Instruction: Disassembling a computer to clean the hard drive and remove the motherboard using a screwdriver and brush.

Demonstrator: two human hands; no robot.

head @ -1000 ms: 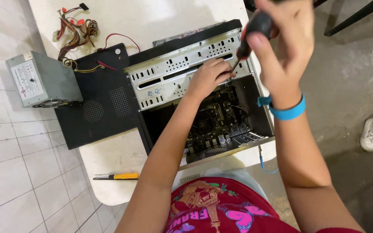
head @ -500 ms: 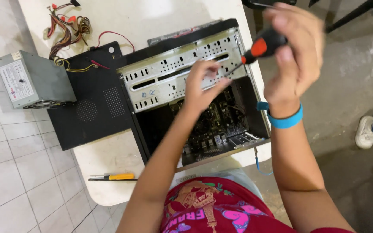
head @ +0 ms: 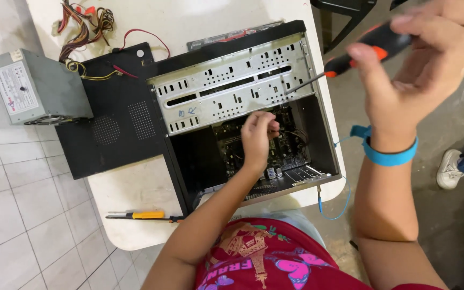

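An open black computer case (head: 189, 177) lies on a white table (head: 130, 188), its grey metal drive cage (head: 232, 88) across the top and the motherboard (head: 291, 150) inside. My left hand (head: 257, 137) reaches into the case with its fingers pinched on something small over the motherboard; what it pinches is hidden. My right hand (head: 420, 70) is raised at the upper right, gripping a black and orange screwdriver (head: 361, 51) whose tip points at the drive cage. A blue band (head: 390, 156) circles that wrist.
The black side panel (head: 108, 123) lies left of the case, with a grey power supply (head: 36, 88) and its wire bundle (head: 84, 24) beyond. A yellow-handled screwdriver (head: 143, 215) rests near the table's front edge. Another person's shoe (head: 452, 166) is on the floor at right.
My left hand has dropped from the drive cage down into the case over the motherboard. My right hand with the screwdriver has shifted right, and the view has moved closer.
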